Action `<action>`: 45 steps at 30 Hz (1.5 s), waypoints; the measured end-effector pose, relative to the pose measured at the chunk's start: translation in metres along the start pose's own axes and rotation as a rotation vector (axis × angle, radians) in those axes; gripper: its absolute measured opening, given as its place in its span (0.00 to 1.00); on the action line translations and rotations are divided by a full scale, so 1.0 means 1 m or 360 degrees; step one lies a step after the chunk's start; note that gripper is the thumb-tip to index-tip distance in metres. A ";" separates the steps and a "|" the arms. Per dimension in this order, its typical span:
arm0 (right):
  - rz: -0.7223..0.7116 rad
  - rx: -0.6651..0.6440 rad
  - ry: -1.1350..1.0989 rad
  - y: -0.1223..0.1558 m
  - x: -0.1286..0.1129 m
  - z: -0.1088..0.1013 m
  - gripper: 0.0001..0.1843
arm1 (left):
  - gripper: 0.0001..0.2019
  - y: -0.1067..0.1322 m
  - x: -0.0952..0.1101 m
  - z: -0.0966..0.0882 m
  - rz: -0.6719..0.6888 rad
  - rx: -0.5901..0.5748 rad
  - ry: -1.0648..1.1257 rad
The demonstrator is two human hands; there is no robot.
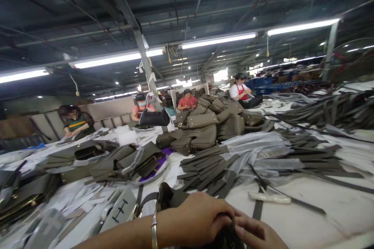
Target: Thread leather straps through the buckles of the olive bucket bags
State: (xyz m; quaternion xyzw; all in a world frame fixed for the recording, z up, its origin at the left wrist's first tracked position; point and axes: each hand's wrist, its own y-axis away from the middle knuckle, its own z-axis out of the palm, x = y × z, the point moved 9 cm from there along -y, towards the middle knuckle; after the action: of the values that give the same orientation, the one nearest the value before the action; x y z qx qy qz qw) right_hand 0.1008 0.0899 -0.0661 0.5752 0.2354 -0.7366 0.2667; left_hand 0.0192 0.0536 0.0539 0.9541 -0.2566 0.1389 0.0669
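As left fingers and right fingers pinch it — dark material lies between them.

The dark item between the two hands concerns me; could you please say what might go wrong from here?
The left hand and right hand partly cover the dark item, so a flaw might go unnoticed. The bracelet could snag the dark strap just beyond it. The pale slim object beyond the right hand could get knocked.
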 end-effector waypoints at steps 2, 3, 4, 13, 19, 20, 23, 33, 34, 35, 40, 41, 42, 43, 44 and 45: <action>-0.0009 0.0011 0.0063 0.000 -0.002 -0.001 0.23 | 0.12 0.001 -0.001 0.000 0.0011 0.0026 0.0003; -0.0013 0.0002 0.0081 0.000 -0.003 0.000 0.23 | 0.12 0.001 -0.001 0.000 0.0021 0.0037 0.0016; -0.0012 -0.0019 0.0093 0.000 -0.005 0.001 0.22 | 0.12 0.001 -0.001 0.000 0.0028 0.0051 0.0033; 0.0060 0.0092 0.0253 -0.005 0.003 -0.006 0.25 | 0.15 0.004 -0.005 0.009 -0.0003 0.0139 -0.0168; 0.0198 0.0225 0.0306 0.015 -0.001 -0.007 0.21 | 0.13 0.008 0.003 0.010 0.0087 0.0196 -0.0245; 0.0236 0.0261 0.0318 0.021 -0.003 -0.007 0.20 | 0.13 0.009 0.003 0.010 0.0091 0.0193 -0.0230; 0.0338 0.0391 0.0293 0.034 -0.007 -0.011 0.14 | 0.11 0.009 0.001 0.009 0.0092 0.0188 -0.0161; 0.0357 0.0837 0.0505 0.070 0.034 -0.070 0.06 | 0.13 0.009 -0.020 0.011 -0.0072 0.0187 -0.0129; 0.0351 0.0860 0.0522 0.075 0.041 -0.074 0.06 | 0.13 0.009 -0.021 0.011 -0.0077 0.0184 -0.0115; 0.0348 0.0880 0.0546 0.080 0.047 -0.079 0.06 | 0.13 0.009 -0.021 0.012 -0.0079 0.0179 -0.0104; 0.0337 0.0921 0.0779 0.093 0.057 -0.092 0.06 | 0.12 0.010 -0.017 0.011 -0.0094 0.0149 -0.0112; 0.0251 0.0978 0.0909 0.094 0.047 -0.091 0.07 | 0.12 0.010 -0.016 0.011 -0.0102 0.0151 -0.0118; 0.0110 0.1057 0.1062 0.094 0.031 -0.087 0.09 | 0.12 0.010 -0.015 0.011 -0.0111 0.0156 -0.0125; -0.0077 0.1132 0.1207 0.094 0.011 -0.079 0.12 | 0.12 0.010 -0.014 0.010 -0.0119 0.0161 -0.0132; -0.0280 0.1163 0.1317 0.092 -0.008 -0.067 0.15 | 0.13 0.010 -0.013 0.010 -0.0129 0.0163 -0.0140; -0.0469 0.1137 0.1375 0.090 -0.025 -0.051 0.16 | 0.13 0.010 -0.011 0.010 -0.0140 0.0158 -0.0146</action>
State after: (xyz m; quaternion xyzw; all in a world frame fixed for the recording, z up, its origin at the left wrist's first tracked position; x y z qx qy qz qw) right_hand 0.2017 0.0592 -0.0570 0.8392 0.1373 -0.4981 -0.1697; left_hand 0.0070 0.0482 0.0420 0.9720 -0.2100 0.1045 0.0136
